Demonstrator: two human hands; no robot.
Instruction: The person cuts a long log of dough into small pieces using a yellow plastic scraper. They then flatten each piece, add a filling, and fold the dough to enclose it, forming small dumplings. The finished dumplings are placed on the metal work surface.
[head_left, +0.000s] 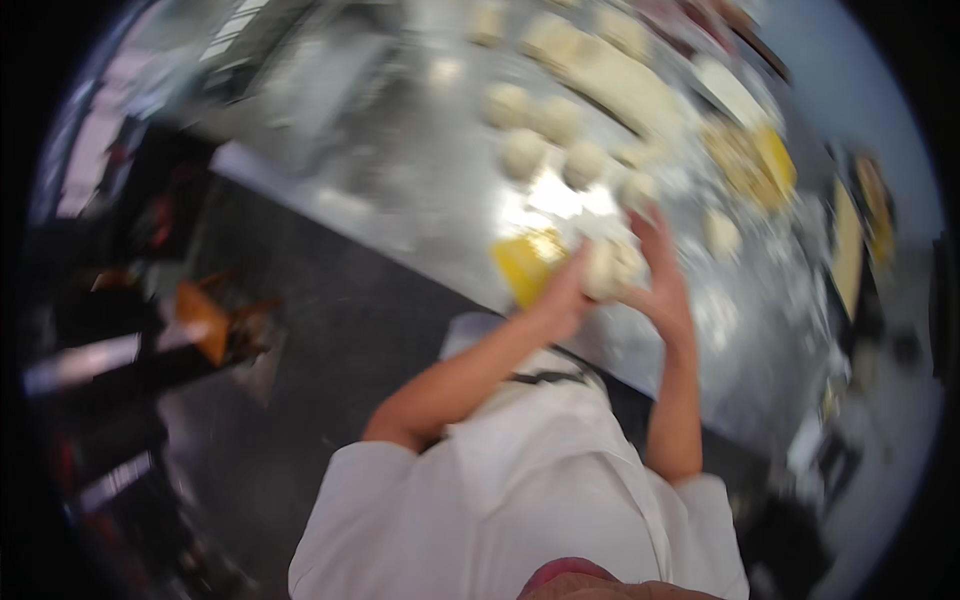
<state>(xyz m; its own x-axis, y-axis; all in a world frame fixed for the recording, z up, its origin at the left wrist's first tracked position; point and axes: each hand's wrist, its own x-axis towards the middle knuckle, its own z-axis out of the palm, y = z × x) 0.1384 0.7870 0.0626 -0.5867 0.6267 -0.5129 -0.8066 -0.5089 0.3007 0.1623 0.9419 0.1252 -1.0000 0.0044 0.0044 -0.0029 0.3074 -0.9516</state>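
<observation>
A pale dough ball (602, 270) sits between my hands, just above or on the shiny metal table (420, 190); motion blur hides which. My left hand (565, 298) curls against its left side. On the other side, my right hand (664, 280) has its thumb near the dough and its fingers stretched forward and apart. Those fingertips are close to another dough ball (640, 188). Just left of my left hand lies a flat yellow piece (520, 268), perhaps a scraper.
Several dough balls (523, 153) sit farther ahead, with a long dough slab (615, 78) beyond them. A lone dough piece (722, 232) is to the right, near another yellow object (773, 162). The table's near edge slants across; an orange stool-like object (203, 320) stands at left.
</observation>
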